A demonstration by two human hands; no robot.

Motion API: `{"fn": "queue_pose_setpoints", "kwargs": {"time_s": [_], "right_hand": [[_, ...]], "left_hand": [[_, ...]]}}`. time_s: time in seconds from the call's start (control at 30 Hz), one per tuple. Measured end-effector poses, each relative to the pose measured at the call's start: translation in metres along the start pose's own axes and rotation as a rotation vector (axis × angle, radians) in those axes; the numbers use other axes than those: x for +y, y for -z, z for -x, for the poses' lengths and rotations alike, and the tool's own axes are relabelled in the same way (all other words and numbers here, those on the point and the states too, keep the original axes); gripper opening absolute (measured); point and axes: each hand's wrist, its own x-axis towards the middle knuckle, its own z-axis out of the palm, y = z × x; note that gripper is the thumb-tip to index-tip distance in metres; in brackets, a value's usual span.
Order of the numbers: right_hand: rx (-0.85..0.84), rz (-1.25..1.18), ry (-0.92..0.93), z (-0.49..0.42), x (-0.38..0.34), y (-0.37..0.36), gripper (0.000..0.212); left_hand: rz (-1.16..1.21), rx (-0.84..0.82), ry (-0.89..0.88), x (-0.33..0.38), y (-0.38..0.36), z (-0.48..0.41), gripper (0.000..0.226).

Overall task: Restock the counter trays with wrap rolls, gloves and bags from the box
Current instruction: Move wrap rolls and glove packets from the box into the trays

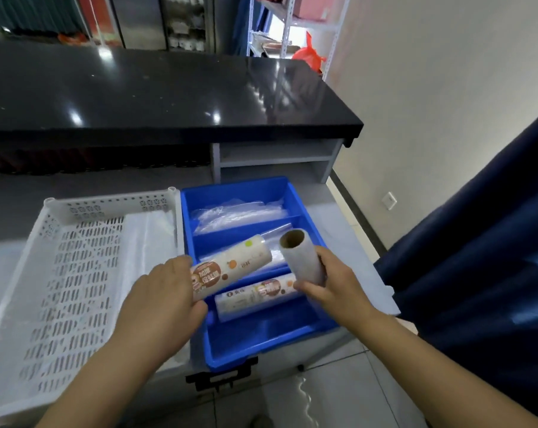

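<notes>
A blue divided tray [287,193] sits on the grey counter. My left hand [166,291] grips a labelled wrap roll [230,267] by its near end, holding it slanted over the tray's middle compartment. My right hand [332,282] holds a plain wrap roll with a cardboard core [301,257], tilted upright over the tray's right side. A second labelled roll [255,296] lies in the front compartment. Clear plastic bags [240,214] fill the back compartment, and more clear plastic lies under the held rolls.
A white perforated basket [76,273] stands left of the blue tray, touching it. Behind is a raised black countertop [138,91] with grey cubby shelves [277,159] beneath. A dark blue curtain [477,257] hangs at the right. Tiled floor lies below the counter edge.
</notes>
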Motion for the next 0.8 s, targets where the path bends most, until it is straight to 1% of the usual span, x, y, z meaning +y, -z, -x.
{"fn": "queue_pose_setpoints", "kwargs": {"time_s": [0.03,0.1,0.17,0.23,0.3,0.37,0.5,0.57,0.67,0.8], "right_hand": [[0.071,-0.092,-0.005,0.001,-0.003,0.006,0.038],[0.266,-0.225,0.01,-0.001,-0.012,0.022,0.037],[0.436,-0.246,0.042,-0.005,-0.019,0.04,0.037],[0.494,-0.2,0.054,-0.007,-0.022,0.055,0.034],[0.494,-0.147,0.033,-0.007,-0.018,0.063,0.033],[0.483,-0.124,0.011,-0.005,-0.011,0.064,0.037],[0.452,-0.121,-0.012,0.001,0.001,0.061,0.041],[0.425,-0.12,-0.018,0.001,0.003,0.059,0.043],[0.344,-0.133,-0.006,-0.002,0.002,0.058,0.044],[0.208,-0.045,0.024,-0.012,-0.004,0.053,0.059]], "left_hand": [[0.006,-0.02,-0.022,0.008,-0.003,0.0,0.051],[-0.021,-0.035,-0.107,0.023,-0.01,0.002,0.041],[-0.064,-0.045,-0.212,0.037,-0.021,0.003,0.032],[-0.042,-0.086,-0.285,0.049,-0.036,0.002,0.034],[0.028,-0.142,-0.315,0.058,-0.053,-0.001,0.041],[0.068,-0.163,-0.334,0.063,-0.069,-0.004,0.048],[0.05,-0.114,-0.32,0.064,-0.087,-0.008,0.061],[0.078,-0.132,-0.293,0.064,-0.09,-0.009,0.063],[0.124,-0.161,-0.243,0.06,-0.091,-0.01,0.056],[0.106,-0.16,-0.248,0.054,-0.091,-0.011,0.044]]}}
